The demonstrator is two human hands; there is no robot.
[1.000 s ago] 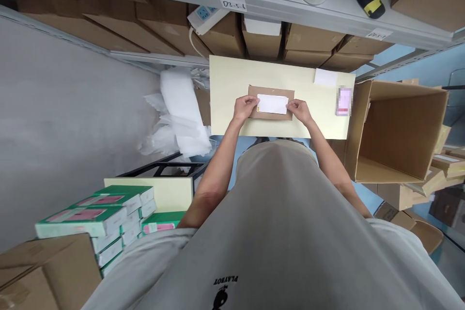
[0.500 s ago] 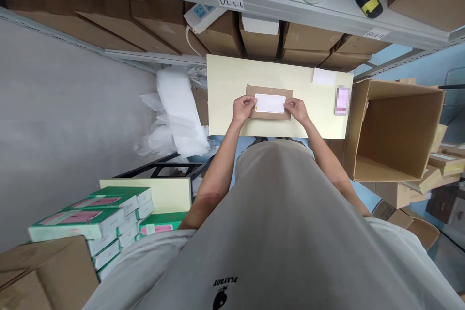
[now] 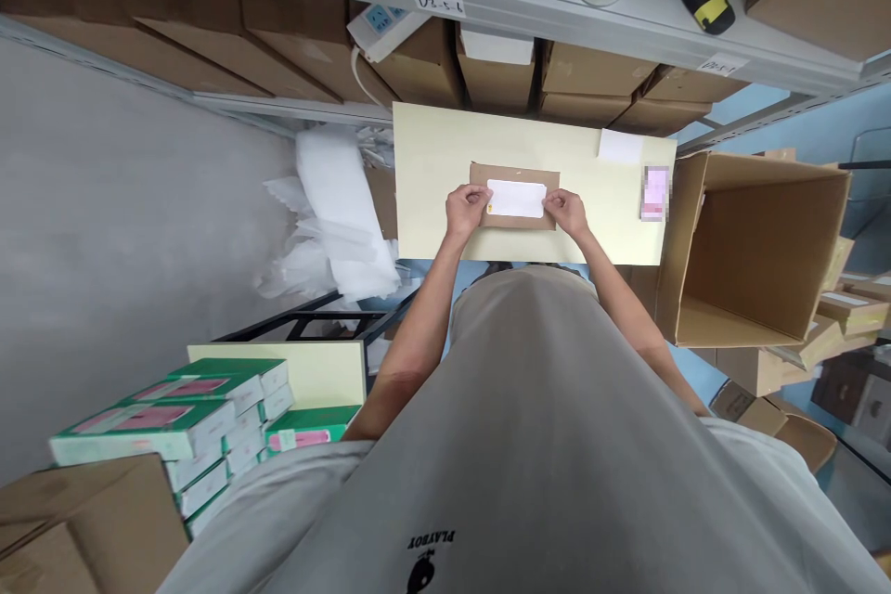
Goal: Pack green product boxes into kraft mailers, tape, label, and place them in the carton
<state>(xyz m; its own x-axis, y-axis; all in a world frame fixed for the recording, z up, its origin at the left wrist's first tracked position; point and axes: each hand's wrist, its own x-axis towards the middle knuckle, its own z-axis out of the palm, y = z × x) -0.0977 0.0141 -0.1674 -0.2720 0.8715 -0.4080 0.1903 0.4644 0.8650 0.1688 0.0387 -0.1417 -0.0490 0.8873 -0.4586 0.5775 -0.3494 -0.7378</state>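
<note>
A flat brown cardboard box lies on the pale yellow table in front of me. Over its top face is a white label with a small yellow mark at its lower left corner. My left hand pinches the label's left edge between thumb and fingertips. At the opposite edge, my right hand pinches the label the same way. Whether the label is stuck to the box or held just above it, I cannot tell.
A white paper and a pixelated pink item lie at the table's right end. Beside it stands a large open carton. White foam wrap is on the left. Green boxes are stacked lower left. A shelf crosses behind.
Both hands keep their hold on the label's edges. The whole view has shifted very slightly; otherwise nothing has visibly moved.
</note>
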